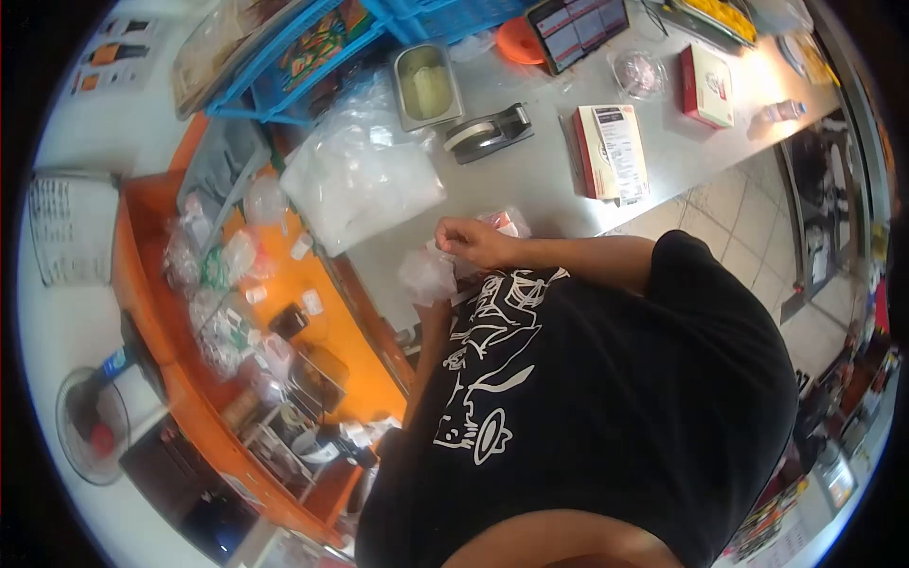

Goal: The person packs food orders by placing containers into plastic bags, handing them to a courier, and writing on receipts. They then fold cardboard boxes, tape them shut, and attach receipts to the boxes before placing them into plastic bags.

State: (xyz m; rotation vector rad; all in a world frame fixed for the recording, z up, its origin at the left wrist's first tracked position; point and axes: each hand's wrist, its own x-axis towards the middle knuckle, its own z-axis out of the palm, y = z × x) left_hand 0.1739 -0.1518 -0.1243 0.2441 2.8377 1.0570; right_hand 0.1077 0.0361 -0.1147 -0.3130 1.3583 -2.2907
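From the right, my right hand (469, 242) reaches in over the steel counter with its fingers curled together at the top of a thin, clear plastic bag (426, 276). Below that bag is my left hand (434, 309), where the wrist shows but the fingers are hidden by the plastic and blur. A red and white item in clear wrapping (507, 223) lies just behind my right wrist, close to my body. A large stack of clear plastic bags (365, 185) is spread on the counter beyond my hands.
A tape dispenser (490, 133) and a metal tray (427, 85) stand further back. To the right are a box with a receipt (611, 153), another box (706, 87) and a small bottle (784, 112). Blue crates (284, 57), a tablet (576, 33) and an orange shelf (331, 331) surround the counter.
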